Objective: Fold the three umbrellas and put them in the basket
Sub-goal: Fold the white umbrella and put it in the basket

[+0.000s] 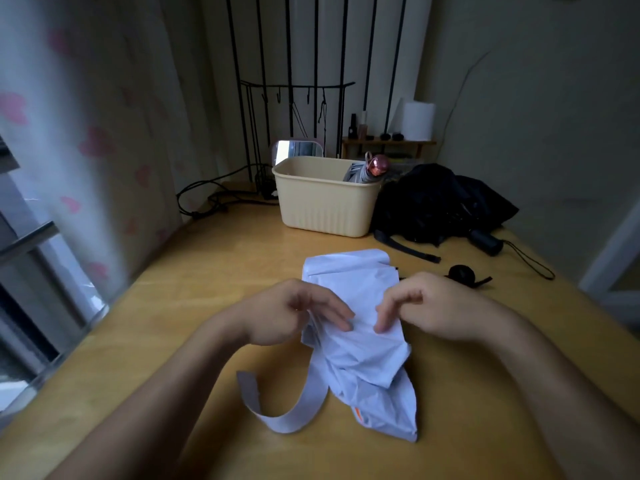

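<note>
A pale lilac umbrella (367, 362) lies collapsed on the wooden table (194, 341) in front of me, its closing strap (277, 414) trailing loose to the left. My left hand (294, 313) pinches the canopy's left edge. My right hand (426, 306) has curled fingers pressing the fabric's right side. A cream basket (322, 206) stands further back with one folded umbrella (370, 171) with a pink handle inside. A black umbrella (440, 202) lies loosely bunched to the right of the basket.
A small black sleeve or strap (464, 273) lies by my right hand. Behind the basket are a mirror (298, 148), a black metal rack (294, 98), cables (214, 199) and a shelf with a paper roll (417, 121). A curtain and window run along the left.
</note>
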